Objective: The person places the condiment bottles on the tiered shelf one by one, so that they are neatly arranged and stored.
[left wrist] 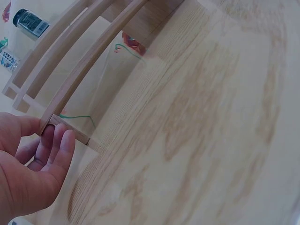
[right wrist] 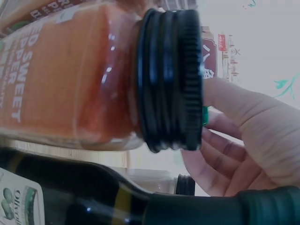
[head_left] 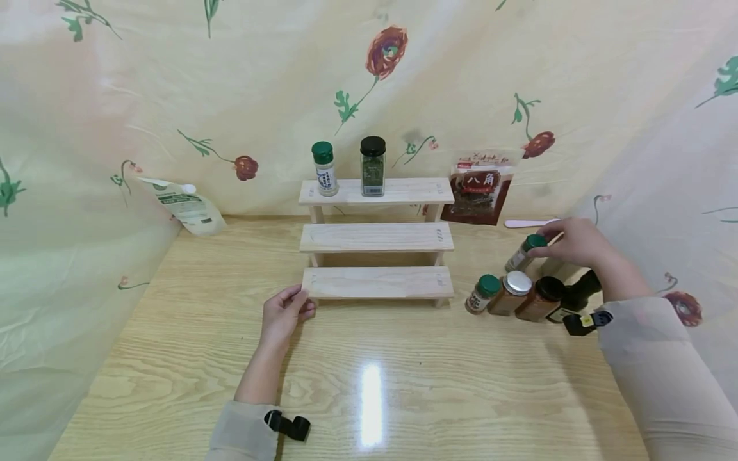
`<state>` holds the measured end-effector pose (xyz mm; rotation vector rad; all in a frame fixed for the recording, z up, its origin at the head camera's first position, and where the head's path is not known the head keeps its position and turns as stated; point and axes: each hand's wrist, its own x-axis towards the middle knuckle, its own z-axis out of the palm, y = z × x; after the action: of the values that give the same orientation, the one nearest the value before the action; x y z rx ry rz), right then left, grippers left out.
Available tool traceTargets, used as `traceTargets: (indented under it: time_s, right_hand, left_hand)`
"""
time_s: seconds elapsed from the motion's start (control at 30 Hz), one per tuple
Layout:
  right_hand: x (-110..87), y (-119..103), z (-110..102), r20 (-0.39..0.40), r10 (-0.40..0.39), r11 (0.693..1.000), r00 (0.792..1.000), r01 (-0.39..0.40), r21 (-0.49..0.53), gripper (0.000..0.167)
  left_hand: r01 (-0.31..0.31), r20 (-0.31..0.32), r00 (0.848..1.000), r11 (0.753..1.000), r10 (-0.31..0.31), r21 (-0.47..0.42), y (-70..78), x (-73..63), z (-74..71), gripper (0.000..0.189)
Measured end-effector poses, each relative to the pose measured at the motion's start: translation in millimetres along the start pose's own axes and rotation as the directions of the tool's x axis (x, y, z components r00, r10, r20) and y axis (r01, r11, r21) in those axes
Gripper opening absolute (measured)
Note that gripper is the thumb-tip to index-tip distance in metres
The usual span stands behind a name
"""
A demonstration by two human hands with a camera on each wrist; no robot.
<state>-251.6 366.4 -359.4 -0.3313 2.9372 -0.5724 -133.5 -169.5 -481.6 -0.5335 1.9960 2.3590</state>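
Left of centre, your left hand [head_left: 286, 312] pinches the wooden rack [head_left: 377, 237] by its lowest shelf [head_left: 377, 282], apparently to steady it. At right, your right hand [head_left: 578, 243] grips a green-capped jar [head_left: 519, 258] between thumb and fingers at the cap, probably because neighbouring jars [head_left: 507, 299] crowd its body. 2 other jars [head_left: 373, 169] top the rack, upper centre.

Pale floral cloth walls [head_left: 277, 83] behind and beside a wood-grain tabletop [head_left: 450, 390], with one bright reflection [head_left: 371, 406].

Perhaps beige sleeves [head_left: 648, 352], black wristbands [head_left: 286, 425]
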Motion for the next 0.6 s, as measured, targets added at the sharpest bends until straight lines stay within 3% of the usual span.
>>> traceTargets:
  time_s: [0.2,0.43,0.6]
  right_hand:
    - [-1.7,-3.1,-0.2,-0.103,0.018,0.999,0.995,-0.013,0.044,0.054]
    - [-6.5,-14.1,-4.5,-0.151,0.099,0.977,0.984,-0.068,0.201,0.065]
    - [-7.0,-23.1,-7.2,-0.213,0.111,0.96,0.971,-0.049,0.276,0.057]
  left_hand:
    - [0.001,-0.005,1.0,1.0,-0.001,-0.001,-0.9,0.9,0.2,0.034]
    - [0.007,-0.003,1.0,1.0,-0.007,0.003,0.3,0.3,0.0,0.034]
    - [0.01,0.003,1.0,1.0,-0.01,-0.004,0.5,-0.1,-0.2,0.035]
